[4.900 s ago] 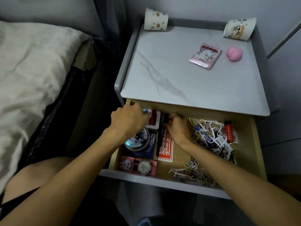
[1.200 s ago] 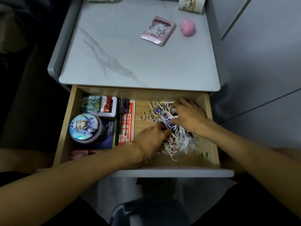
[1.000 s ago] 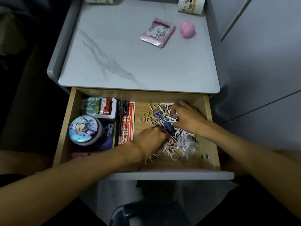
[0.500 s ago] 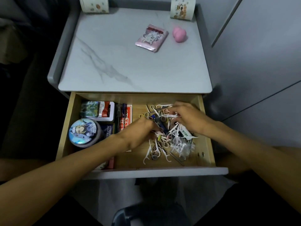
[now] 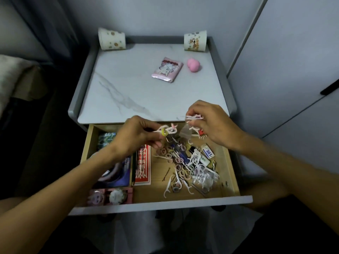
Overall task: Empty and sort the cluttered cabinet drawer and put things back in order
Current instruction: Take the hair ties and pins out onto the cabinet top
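The wooden drawer (image 5: 232,176) stands pulled out of the grey cabinet. Its right half holds a loose pile of white floss picks and small coloured hair rings (image 5: 180,168). My left hand (image 5: 136,136) is raised above the drawer and pinches a small clump of picks and rings, one of them yellow (image 5: 166,132). My right hand (image 5: 209,123) is lifted over the cabinet's front edge and pinches a bunch of white floss picks (image 5: 193,118). In the drawer's left half lie a red card pack (image 5: 144,165), a round tin partly hidden by my left arm, and a pink watch box (image 5: 110,197).
On the marble cabinet top (image 5: 128,85) lie a pink packet (image 5: 167,72) and a pink sponge (image 5: 193,65). Two paper cups (image 5: 111,41) (image 5: 195,40) lie on their sides at the back corners. A bed is at the left, a grey wardrobe door (image 5: 293,70) at the right.
Both hands have risen out of the pile in the drawer, each carrying a small bunch of floss picks. The view has tilted upward and shows more of the cabinet top.
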`<state>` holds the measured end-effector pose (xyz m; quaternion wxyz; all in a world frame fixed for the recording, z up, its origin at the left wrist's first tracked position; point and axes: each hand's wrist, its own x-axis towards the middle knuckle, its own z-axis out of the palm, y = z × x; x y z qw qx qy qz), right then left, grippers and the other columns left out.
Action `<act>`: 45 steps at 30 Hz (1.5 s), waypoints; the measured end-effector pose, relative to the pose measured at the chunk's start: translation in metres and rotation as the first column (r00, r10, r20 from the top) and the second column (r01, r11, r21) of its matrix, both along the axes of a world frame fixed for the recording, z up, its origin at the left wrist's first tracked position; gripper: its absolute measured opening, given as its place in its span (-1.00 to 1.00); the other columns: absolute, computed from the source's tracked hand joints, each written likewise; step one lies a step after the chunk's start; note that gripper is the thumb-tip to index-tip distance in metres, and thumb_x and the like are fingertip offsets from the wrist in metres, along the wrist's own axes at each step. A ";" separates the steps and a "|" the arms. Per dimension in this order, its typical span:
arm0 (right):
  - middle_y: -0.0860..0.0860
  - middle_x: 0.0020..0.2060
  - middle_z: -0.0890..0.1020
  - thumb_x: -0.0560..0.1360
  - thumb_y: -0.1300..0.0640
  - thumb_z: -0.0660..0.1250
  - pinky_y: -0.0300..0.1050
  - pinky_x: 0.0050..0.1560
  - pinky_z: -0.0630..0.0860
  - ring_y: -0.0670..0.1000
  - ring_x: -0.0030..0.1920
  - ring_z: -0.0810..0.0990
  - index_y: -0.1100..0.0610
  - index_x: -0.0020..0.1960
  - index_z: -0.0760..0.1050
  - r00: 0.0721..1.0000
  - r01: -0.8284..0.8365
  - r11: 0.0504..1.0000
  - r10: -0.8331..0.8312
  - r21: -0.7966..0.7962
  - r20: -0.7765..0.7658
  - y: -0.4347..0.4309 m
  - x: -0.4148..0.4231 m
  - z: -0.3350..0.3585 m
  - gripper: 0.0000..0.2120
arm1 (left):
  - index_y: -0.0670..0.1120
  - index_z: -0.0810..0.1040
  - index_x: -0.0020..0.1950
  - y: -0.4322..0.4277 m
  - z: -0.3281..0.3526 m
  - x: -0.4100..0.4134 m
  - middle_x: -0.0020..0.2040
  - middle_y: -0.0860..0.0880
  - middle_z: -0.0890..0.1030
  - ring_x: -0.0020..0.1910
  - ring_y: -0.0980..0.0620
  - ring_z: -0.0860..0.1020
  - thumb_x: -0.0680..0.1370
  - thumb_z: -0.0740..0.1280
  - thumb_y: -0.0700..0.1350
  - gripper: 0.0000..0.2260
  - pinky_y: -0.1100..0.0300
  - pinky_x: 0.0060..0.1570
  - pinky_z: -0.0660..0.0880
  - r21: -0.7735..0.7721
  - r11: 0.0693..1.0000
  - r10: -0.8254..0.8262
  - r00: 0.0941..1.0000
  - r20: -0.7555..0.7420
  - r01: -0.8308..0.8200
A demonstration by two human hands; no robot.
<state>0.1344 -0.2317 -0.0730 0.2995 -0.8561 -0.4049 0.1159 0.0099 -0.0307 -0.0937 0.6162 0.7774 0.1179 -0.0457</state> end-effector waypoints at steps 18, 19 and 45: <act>0.05 -0.21 0.64 0.54 0.21 0.38 -0.30 -0.31 0.45 -0.04 -0.25 0.57 0.19 0.01 0.60 0.908 0.046 0.998 -0.057 -0.036 -0.416 0.190 0.099 -0.007 -0.92 | -0.41 0.63 -0.03 0.169 0.008 0.070 -0.44 -0.17 0.62 -0.55 0.02 0.56 0.47 0.50 -0.27 -0.79 0.25 -0.45 0.58 -0.025 0.812 0.564 0.794 -0.227 -0.583; 0.05 -0.23 0.63 0.54 0.18 0.38 -0.24 -0.33 0.45 -0.02 -0.26 0.56 0.15 -0.02 0.60 0.900 0.066 0.997 -0.072 -0.030 -0.429 0.198 0.104 -0.011 -0.94 | -0.40 0.65 -0.05 0.173 0.006 0.074 -0.45 -0.17 0.62 -0.57 0.02 0.55 0.46 0.52 -0.24 -0.78 0.26 -0.46 0.56 0.016 0.811 0.574 0.791 -0.213 -0.585; -0.02 -0.05 0.70 0.56 0.11 0.35 -0.29 -0.08 0.38 -0.05 -0.03 0.59 0.11 0.03 0.67 0.987 -0.049 0.998 0.043 -0.038 -0.153 0.176 0.109 -0.014 -0.86 | -0.05 0.55 0.24 0.109 -0.015 0.113 0.12 -0.04 0.63 0.01 -0.02 0.57 0.51 0.42 0.16 -0.60 0.15 -0.11 0.45 0.723 0.639 0.216 0.964 0.158 -0.262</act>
